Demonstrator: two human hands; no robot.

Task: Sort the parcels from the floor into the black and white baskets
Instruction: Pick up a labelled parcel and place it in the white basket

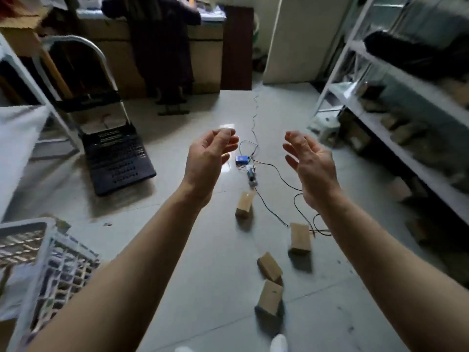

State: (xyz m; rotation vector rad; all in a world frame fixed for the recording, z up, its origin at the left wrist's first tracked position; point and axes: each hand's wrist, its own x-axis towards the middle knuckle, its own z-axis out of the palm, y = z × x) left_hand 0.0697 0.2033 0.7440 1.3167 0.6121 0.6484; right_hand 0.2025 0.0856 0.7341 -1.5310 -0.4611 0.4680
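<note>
Head camera: a person's two bare arms reach out over a pale tiled floor. The left hand (208, 158) and right hand (312, 166) are raised at mid-frame, palms turned toward each other and well apart, fingers loosely curled and holding nothing.

Four small brown cardboard parcels lie on the tiles below and between the hands. One (245, 204) is just under the left wrist, a second (300, 237) is by the right forearm, and a touching pair, the third (270, 269) and the fourth (271, 297), sits toward the bottom centre.

The black basket (121, 163) stands tilted at centre left, well apart from the parcels. The white basket (68, 270) fills the lower left corner. What either basket holds cannot be made out.

A thin black cable (279, 174) runs between the parcels from a small blue device (242, 160) near the centre. Metal shelving (380, 115) with blurred brown boxes lines the right edge. Another person (162, 47) stands at a counter at upper centre.

With at least four parcels on the floor and neither hand on one, most of the sorting appears to lie ahead.
</note>
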